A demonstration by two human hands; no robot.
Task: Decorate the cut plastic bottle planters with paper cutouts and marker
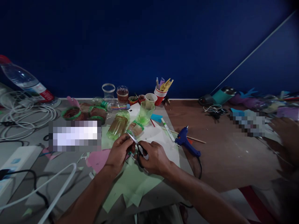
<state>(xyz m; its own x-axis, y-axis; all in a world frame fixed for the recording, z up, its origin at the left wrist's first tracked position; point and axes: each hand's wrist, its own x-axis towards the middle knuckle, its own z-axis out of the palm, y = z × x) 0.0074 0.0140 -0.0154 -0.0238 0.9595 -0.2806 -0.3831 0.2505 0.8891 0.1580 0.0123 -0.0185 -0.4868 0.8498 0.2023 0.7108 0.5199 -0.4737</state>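
Note:
My right hand (155, 158) is closed around the dark handles of a pair of scissors (140, 155), whose blades point up and left. Close beside it, my left hand (118, 153) is pinched, with the blade tips right by its fingers; what it holds is too small and hidden to make out. Below both hands lie pale green paper sheets (133, 183), and a pink paper piece (97, 159) is to the left. Just beyond the hands are a green-tinted cut bottle (118, 125) on its side and a small brown, green-rimmed container (136, 128).
A blue glue gun (187, 141) lies to the right, near a white marker (167, 130). Behind stand a pale cup (151, 99) and red cups (160, 97) holding utensils. White cables (30, 115) and a large bottle (30, 82) occupy the left. Another person's hand (286, 130) is far right.

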